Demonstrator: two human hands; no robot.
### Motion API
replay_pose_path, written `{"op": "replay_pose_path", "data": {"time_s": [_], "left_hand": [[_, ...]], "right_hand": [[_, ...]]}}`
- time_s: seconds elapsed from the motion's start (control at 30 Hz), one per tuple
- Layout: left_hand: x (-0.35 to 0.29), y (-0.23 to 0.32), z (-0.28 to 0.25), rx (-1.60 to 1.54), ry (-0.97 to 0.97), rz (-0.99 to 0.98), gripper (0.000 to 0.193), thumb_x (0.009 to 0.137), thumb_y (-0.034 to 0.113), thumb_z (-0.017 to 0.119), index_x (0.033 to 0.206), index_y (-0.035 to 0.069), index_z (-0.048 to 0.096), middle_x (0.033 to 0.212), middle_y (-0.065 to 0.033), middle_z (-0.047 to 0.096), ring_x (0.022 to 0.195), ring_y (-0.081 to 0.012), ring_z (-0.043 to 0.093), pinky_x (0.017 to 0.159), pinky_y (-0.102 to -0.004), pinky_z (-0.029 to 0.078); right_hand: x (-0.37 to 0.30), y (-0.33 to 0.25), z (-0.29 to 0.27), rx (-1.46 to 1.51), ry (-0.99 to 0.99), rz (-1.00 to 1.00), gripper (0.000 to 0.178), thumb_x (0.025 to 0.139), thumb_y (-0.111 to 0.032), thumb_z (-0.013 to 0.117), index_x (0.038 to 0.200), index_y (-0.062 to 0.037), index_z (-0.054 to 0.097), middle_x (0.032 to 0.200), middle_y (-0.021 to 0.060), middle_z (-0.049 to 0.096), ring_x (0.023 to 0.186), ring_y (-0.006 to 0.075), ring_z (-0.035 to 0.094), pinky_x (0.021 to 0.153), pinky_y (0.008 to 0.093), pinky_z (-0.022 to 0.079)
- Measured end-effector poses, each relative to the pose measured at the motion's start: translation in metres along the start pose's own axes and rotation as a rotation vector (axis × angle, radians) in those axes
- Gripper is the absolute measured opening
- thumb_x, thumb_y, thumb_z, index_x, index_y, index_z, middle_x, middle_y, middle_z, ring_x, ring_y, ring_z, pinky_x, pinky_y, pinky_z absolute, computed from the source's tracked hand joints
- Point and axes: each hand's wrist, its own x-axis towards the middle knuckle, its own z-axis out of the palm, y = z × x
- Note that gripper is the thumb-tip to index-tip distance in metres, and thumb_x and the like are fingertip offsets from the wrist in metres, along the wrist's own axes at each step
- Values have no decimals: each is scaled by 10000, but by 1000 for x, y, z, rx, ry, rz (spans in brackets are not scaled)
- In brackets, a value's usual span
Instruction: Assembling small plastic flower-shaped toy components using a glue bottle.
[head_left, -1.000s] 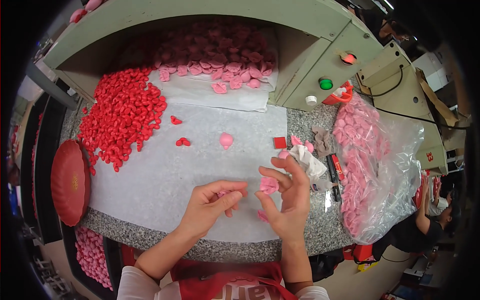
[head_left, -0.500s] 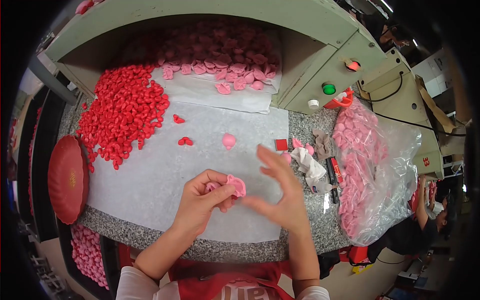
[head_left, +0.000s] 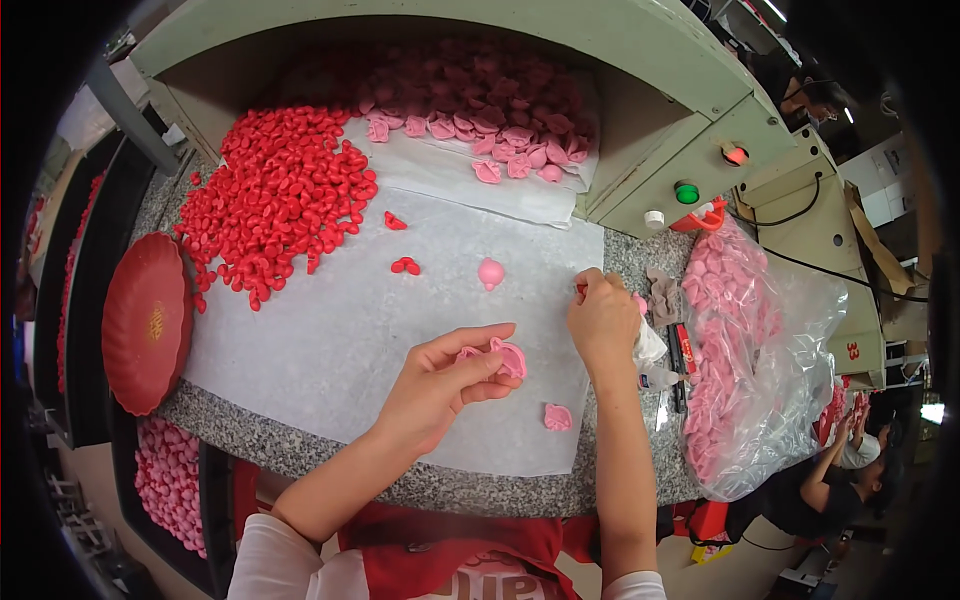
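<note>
My left hand (head_left: 435,385) is closed on a pink hollow moulded piece (head_left: 511,358), pinched between thumb and fingers; more pink shows between the fingers. My right hand (head_left: 603,320) is closed at the right edge of the white paper, with a bit of the small red square piece (head_left: 580,291) showing at its fingertips. A loose pink moulded piece (head_left: 558,417) lies on the paper between my forearms. Beyond my left hand is a rounded pink piece (head_left: 490,273). Two small red pieces, one a double-lobed part (head_left: 405,266), lie left of it.
A large heap of small red parts (head_left: 290,190) covers the left back. Pink pieces (head_left: 480,110) fill the green machine's opening. A red fluted dish (head_left: 148,325) stands at the left edge. At right are a clear bag of pink pieces (head_left: 735,350), a marker (head_left: 677,365) and crumpled tissue (head_left: 648,345).
My right hand has moved outward and closed over the red square piece. A pink moulded piece now lies on the paper near my right forearm. My left hand still holds its pink piece.
</note>
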Motion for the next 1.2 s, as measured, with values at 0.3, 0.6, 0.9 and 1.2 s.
{"op": "replay_pose_path", "data": {"time_s": [0.3, 0.6, 0.9, 1.2], "left_hand": [[0, 0, -7, -37, 20, -111, 222, 829, 95, 545, 1016, -22, 571, 877, -116, 624, 759, -194, 631, 655, -262, 529], [-6, -3, -2, 80, 11, -27, 203, 818, 76, 560, 987, -31, 598, 904, -121, 628, 790, -173, 619, 657, -249, 509], [-4, -9, 7, 422, 58, 120, 191, 777, 103, 637, 931, -10, 628, 775, -64, 632, 615, -74, 573, 528, -197, 460], [6, -47, 50, 1304, -344, 505, 392, 675, 208, 707, 1000, 18, 598, 777, -110, 555, 528, -187, 545, 470, -293, 444]], "right_hand": [[-26, 16, -93, 138, 390, -53, 169, 715, 14, 551, 862, -55, 597, 756, 93, 589, 561, 190, 549, 524, 283, 446], [-69, 125, -88, -78, 279, 261, 146, 739, -35, 545, 866, -39, 617, 711, 88, 603, 532, 180, 521, 517, 307, 425], [-70, 108, -91, 183, 366, 312, 154, 765, -33, 550, 905, -35, 615, 867, 83, 585, 604, 163, 539, 551, 274, 440], [-79, 152, -130, 191, 484, 354, 105, 781, -24, 548, 867, -14, 607, 800, 69, 591, 645, 140, 561, 546, 251, 446]]}}
